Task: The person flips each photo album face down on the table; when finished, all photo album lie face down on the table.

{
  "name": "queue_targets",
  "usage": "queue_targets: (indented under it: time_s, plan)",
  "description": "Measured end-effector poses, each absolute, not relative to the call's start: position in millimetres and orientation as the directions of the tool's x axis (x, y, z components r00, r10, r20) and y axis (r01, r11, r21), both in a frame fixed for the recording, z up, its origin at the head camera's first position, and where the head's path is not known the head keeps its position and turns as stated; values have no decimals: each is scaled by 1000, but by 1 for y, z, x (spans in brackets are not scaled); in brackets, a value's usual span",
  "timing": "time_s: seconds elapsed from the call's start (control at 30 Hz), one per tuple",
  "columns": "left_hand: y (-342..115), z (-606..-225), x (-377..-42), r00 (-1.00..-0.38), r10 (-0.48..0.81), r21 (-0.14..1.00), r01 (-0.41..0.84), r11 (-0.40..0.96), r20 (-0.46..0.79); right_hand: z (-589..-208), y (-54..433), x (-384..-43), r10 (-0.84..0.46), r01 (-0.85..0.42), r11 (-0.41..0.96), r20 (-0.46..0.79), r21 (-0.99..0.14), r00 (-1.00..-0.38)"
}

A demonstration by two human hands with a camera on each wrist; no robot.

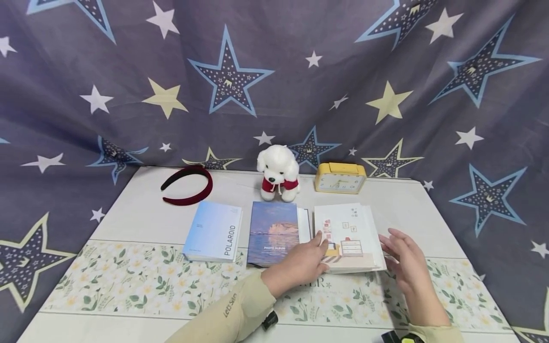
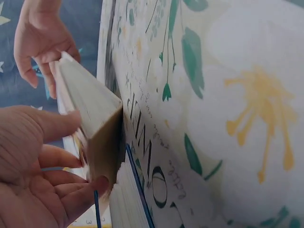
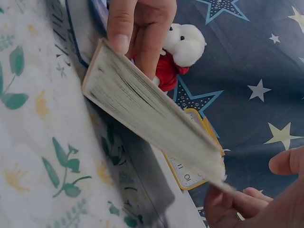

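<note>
A white photo album (image 1: 351, 228) with a drawn room on its cover lies at the right of a row of albums. My left hand (image 1: 300, 262) grips its spine side, thumb near the front corner. At the opposite side my right hand (image 1: 405, 259) touches the page edge with its fingertips, thumb held apart. The album's thick page block (image 3: 142, 104) faces the right wrist camera, slightly fanned at the far end. Just left of it lies a blue photo album (image 1: 272, 233) with a seascape cover, partly behind my left hand. Farther left is a light blue Polaroid album (image 1: 212, 231).
A white plush dog (image 1: 276, 174) in red sits behind the albums, with a yellow alarm clock (image 1: 340, 177) to its right. A dark red headband (image 1: 193, 186) rests at the back left. A starry curtain (image 1: 274, 85) hangs behind the table (image 1: 141, 281).
</note>
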State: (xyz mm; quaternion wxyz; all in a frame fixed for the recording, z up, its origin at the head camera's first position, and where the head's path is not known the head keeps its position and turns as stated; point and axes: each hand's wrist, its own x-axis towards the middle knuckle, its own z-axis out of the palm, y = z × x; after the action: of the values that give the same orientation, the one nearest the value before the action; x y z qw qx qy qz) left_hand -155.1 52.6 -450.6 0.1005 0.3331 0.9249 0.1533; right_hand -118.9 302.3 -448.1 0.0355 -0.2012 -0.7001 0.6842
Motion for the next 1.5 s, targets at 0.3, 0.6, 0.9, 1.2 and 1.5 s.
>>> queue_targets:
  time_s: [0.3,0.6,0.9,1.2,1.5]
  plan:
    - [65,-453,-149,-764,638,541,497,678,-98,-424,288,-116,178,164,-119,-183,-979,-967]
    - [75,-439,-152,-800,599,766,372,524,-21,-426,269,-120,113,128,-11,-129,-992,-985]
    - [71,-434,-151,-841,532,920,126,372,-100,-440,252,-127,56,202,105,-197,-974,-979]
    - [62,-428,-150,-842,521,953,30,302,-139,-454,246,-127,20,289,168,-290,-943,-957]
    - [57,-427,-150,-887,457,970,52,237,-64,-457,243,-124,24,327,200,-330,-923,-944]
